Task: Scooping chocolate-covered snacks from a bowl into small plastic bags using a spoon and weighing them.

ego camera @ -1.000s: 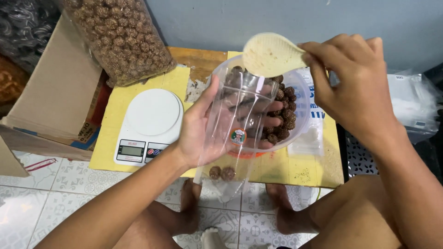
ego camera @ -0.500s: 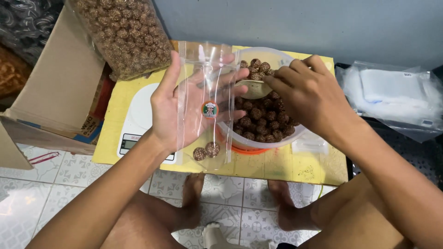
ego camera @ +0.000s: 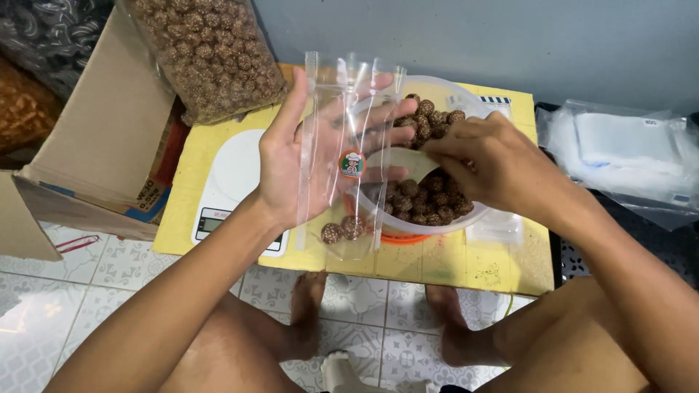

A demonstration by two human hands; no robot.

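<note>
My left hand [ego camera: 306, 160] holds a clear zip bag [ego camera: 342, 189] upright by its open mouth, fingers spread behind it. Two brown sesame-coated balls [ego camera: 342, 231] lie at the bag's bottom, and a small round sticker is on its front. My right hand [ego camera: 495, 164] reaches into a clear plastic bowl [ego camera: 466, 222] full of the same brown balls [ego camera: 426, 200], gripping a pale plastic scoop [ego camera: 413, 161] that is mostly hidden under the fingers. The bowl stands on a low yellow table [ego camera: 444, 258].
A white kitchen scale [ego camera: 229, 185] sits on the table under my left wrist. A big bag of brown balls [ego camera: 207, 54] leans at the back left beside an open cardboard box [ego camera: 87, 153]. A stack of clear bags [ego camera: 626, 156] lies at right. My feet rest on tiled floor below.
My right hand has brought the scoop down from above the bag into the bowl. The left hand has shifted the bag left and raised it, off the bowl.
</note>
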